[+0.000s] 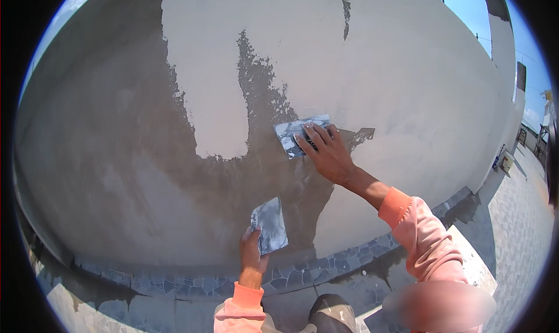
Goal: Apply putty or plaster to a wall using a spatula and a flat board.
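Now, in the head view, our right hand [333,155] clasps a flat trowel [286,137] laid along the wall [419,88], where pale coating meets darker grey. Lower down, our left hand [251,255] grips a metal plate [271,225] by its edge; whether that touches the wall, we cannot tell. Stone edging [215,286] runs below.

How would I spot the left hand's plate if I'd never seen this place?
Start with the big wall, part dark, part pale. Low in front of its dark area, the left hand holds a smeared silvery plate. It is the lower of two, taller than wide in view; the right hand holds the other plate higher up.
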Available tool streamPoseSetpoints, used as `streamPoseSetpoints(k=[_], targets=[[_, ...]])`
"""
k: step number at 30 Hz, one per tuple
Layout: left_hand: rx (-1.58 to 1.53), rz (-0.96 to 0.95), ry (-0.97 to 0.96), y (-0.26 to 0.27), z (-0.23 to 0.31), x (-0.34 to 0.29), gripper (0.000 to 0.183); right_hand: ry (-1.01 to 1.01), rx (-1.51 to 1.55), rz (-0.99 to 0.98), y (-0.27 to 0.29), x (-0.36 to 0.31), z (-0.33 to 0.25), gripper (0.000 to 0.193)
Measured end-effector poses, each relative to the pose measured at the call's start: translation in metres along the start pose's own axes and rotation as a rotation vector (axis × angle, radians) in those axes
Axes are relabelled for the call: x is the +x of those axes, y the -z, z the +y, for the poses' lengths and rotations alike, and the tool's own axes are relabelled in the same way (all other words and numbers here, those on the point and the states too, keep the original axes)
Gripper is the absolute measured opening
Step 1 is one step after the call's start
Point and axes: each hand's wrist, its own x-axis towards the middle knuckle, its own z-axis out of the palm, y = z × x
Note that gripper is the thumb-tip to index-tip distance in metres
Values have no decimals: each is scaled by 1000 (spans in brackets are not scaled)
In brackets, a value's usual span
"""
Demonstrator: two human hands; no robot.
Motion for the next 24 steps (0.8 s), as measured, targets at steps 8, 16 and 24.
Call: streamPoseSetpoints(k=[8, 16, 24], targets=[[2, -15, -6, -1, 1, -5, 22, -177, -75, 358, 69, 101, 127, 48], [-2, -37, 48, -9, -15, 8, 23, -33, -387, 380, 27, 164, 312, 60], [15, -14, 18, -4, -2, -2, 25, -338, -455, 101, 19, 114, 123, 57]])
